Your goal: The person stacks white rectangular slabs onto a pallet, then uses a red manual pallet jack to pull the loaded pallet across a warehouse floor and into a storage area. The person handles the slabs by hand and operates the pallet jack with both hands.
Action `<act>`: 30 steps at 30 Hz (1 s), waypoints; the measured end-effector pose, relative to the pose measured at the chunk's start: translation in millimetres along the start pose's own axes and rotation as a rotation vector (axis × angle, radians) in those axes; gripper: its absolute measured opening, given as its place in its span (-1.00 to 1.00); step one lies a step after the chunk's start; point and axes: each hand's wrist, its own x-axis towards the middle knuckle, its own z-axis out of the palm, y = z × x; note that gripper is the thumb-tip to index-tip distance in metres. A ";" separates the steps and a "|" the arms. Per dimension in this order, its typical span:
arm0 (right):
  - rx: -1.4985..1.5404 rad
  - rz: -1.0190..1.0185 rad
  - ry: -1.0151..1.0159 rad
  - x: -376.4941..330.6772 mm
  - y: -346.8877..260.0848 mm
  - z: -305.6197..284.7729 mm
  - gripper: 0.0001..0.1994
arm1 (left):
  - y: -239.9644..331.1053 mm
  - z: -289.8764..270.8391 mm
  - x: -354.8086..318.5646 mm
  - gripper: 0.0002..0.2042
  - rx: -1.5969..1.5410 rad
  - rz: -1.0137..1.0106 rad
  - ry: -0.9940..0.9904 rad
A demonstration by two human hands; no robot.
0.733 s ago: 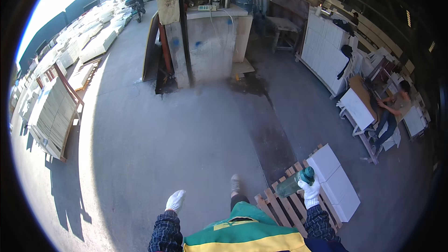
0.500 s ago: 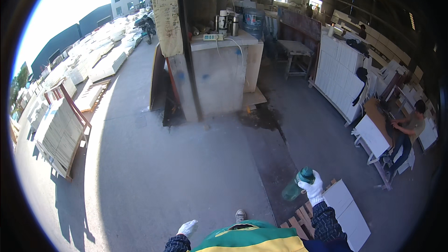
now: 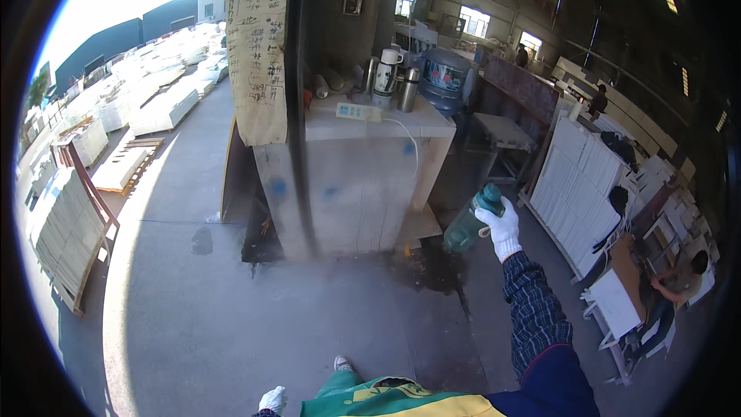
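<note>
A green, see-through water bottle (image 3: 464, 230) with a darker green cap is gripped near its top by my right hand (image 3: 502, 228), which wears a white glove. That arm is stretched forward, and the bottle tilts with its base to the lower left, in front of the stone counter's right side. My left hand (image 3: 272, 400), also in a white glove, hangs low by the bottom edge, near my green and yellow apron (image 3: 401, 398). It touches nothing that I can see; its fingers are too small and partly hidden to read.
Ahead stands a pale stone counter (image 3: 347, 185) with flasks (image 3: 384, 77), a power strip (image 3: 359, 112) and a large blue water jug (image 3: 444, 77). A stool (image 3: 502, 131) is behind it. Stacked white slabs (image 3: 579, 177) and a seated person (image 3: 683, 278) are at right, racked slabs (image 3: 65, 232) at left.
I have come closer to the counter. My right hand has risen and reached forward with the bottle, while my left hand has dropped lower and toward the left.
</note>
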 end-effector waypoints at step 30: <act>0.174 -0.089 -0.066 505.7 82.4 233.2 -0.16 | 181.5 210.2 -13.7 -0.44 -0.341 -0.132 0.486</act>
